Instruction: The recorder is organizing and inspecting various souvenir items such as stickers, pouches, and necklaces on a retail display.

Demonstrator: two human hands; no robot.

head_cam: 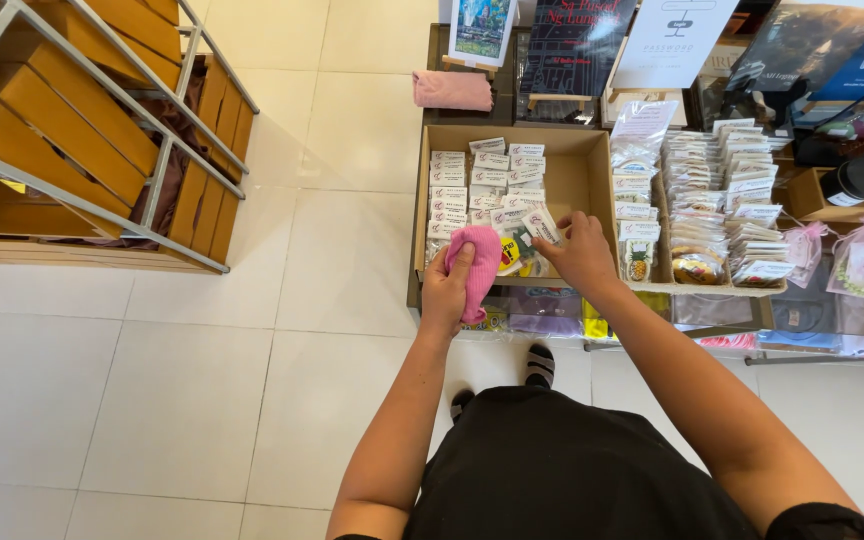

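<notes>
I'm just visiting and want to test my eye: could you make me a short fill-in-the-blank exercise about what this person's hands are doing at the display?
1. The left hand grips a bunched soft cloth coloured ____.
2. The right hand touches small packets inside a shallow brown ____ box.
3. A folded pink towel lies ____ that box.
4. The floor is laid with pale ____.

Missing words: pink; cardboard; behind; tiles

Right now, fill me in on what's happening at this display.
A person stands over a shallow cardboard tray of small packaged cards. The left hand grips a pink cloth at the tray's front edge. The right hand pinches one card packet in the front row. More stacked packets fill the neighbouring tray to the right.
</notes>
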